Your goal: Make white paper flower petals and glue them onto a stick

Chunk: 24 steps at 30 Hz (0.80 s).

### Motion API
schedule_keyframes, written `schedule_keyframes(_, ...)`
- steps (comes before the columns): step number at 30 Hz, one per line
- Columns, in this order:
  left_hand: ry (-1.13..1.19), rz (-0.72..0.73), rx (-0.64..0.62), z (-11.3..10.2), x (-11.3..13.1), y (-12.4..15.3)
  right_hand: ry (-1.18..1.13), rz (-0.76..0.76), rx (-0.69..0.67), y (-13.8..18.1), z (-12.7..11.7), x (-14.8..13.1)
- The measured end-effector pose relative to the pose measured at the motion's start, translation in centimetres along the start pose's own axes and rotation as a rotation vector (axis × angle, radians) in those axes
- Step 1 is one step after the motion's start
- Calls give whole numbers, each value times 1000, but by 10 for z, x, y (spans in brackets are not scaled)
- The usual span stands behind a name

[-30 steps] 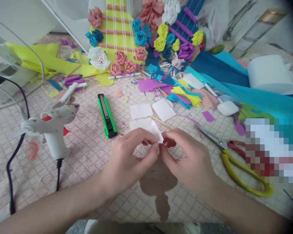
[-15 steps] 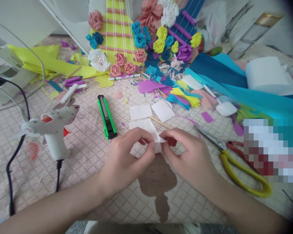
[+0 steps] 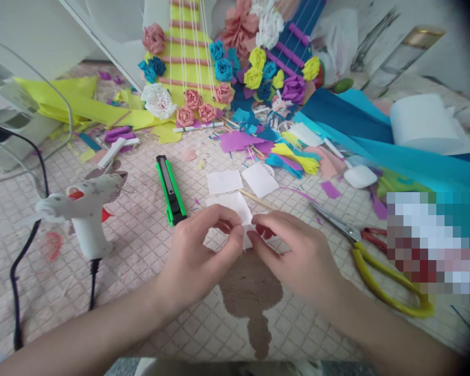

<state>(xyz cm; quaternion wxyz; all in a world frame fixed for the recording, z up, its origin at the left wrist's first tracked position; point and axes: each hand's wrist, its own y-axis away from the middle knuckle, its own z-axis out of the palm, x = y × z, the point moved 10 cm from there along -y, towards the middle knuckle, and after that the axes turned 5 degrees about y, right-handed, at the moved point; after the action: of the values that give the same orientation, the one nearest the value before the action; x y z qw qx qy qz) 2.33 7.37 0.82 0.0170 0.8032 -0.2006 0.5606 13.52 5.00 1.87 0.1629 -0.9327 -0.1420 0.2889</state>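
Observation:
Between both hands is a small piece of white paper (image 3: 248, 239), pinched from either side above the table. My left hand (image 3: 209, 245) is closed, thumb and forefinger on the paper's left edge. From the other side, my right hand (image 3: 292, 248) grips its right edge between thumb and fingers. Fingers partly hide the paper, so its exact fold cannot be told. Just beyond lie white paper squares, one at the left (image 3: 224, 181) and one at the right (image 3: 260, 179), with another (image 3: 231, 203) partly behind my left hand. A thin wooden stick (image 3: 256, 199) lies beside them.
A green box cutter (image 3: 169, 190) lies left of the squares, and a glue gun (image 3: 86, 211) stands further left. Yellow-handled scissors (image 3: 389, 284) rest at the right. Behind are coloured paper scraps (image 3: 245, 141), a flower-trimmed yellow paper guitar (image 3: 188, 52) and a white roll (image 3: 421, 122).
My hands have drawn slightly closer together, the right one shifting left. The paper's pointed corner that stuck out to the right now points downward. The view has shifted a little.

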Motion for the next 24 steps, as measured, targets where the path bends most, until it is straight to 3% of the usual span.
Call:
schedule_keyframes(4,-24,-12,-40,4,-1,-1,-112,145,-68,-1,3,11)
schedule_keyframes(11,13,-137,-209,26,-16,3,-229,197,-76,-3,2,12)
schedule_keyframes(18,233,-144,-115,21,-16,3,-451,393,-151,5,15,31)
schedule_keyframes(24,334,-179,-83,18,-17,1,-502,454,-136,6,13,37)
